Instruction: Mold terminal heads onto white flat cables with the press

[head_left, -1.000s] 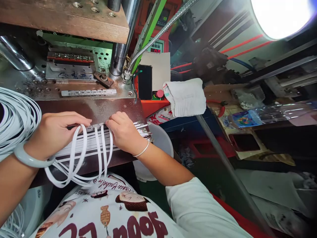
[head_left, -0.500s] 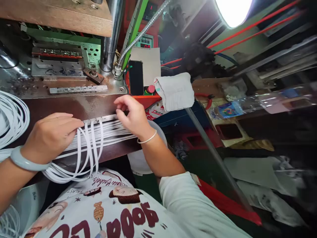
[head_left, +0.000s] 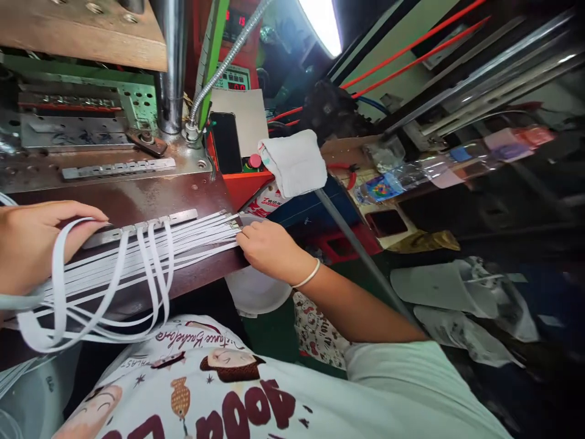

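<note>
My left hand (head_left: 34, 244), at the left edge, is closed in a pinch on a white flat cable (head_left: 58, 286) that loops down from the fingers. Just right of those fingertips lies a slotted metal bar (head_left: 183, 216) with several white cables (head_left: 145, 256) set across it and hanging over the table edge. Along the table runs a bundle of white cables (head_left: 196, 235) with small metal ends. My right hand (head_left: 269, 249) has its fingers bent and closed at the bundle's right end, seemingly on a cable end; the fingertips are partly hidden.
Behind is a press with a steel column (head_left: 171, 73) and a second slotted bar (head_left: 121, 168) on its bed. A phone (head_left: 226, 143), a red button (head_left: 254, 161) and a white cloth (head_left: 295, 163) are to the right. Below the right hand stands a white bucket (head_left: 260, 289).
My right hand has moved from above the bar's right end down to the cable ends. My left hand has shifted left, with a cable loop raised in it. The view has turned right.
</note>
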`<action>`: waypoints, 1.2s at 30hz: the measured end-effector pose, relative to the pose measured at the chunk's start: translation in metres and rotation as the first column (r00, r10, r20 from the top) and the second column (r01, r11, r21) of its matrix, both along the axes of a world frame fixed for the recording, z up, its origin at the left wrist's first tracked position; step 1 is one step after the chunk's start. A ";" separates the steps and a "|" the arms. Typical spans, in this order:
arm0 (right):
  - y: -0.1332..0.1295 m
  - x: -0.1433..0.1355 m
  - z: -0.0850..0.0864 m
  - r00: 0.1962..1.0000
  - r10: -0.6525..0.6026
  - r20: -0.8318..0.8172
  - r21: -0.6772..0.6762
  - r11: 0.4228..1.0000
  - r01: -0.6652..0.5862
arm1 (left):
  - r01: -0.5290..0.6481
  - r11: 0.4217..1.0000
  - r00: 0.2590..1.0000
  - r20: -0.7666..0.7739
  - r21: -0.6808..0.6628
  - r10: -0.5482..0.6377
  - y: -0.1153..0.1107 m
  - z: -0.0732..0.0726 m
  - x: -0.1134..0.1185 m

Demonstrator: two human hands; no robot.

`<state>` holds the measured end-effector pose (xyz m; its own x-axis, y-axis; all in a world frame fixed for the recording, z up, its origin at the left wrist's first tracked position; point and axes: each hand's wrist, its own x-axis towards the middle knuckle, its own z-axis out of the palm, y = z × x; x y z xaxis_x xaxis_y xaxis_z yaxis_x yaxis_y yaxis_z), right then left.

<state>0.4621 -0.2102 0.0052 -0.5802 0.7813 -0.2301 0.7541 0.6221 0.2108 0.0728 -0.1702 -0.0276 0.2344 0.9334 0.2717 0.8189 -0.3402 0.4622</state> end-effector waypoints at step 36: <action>0.069 -0.074 -0.033 0.742 0.018 -0.671 -0.052 0.996 -0.071 | 0.276 0.957 0.922 -0.306 0.088 -0.238 -0.018 0.011 0.010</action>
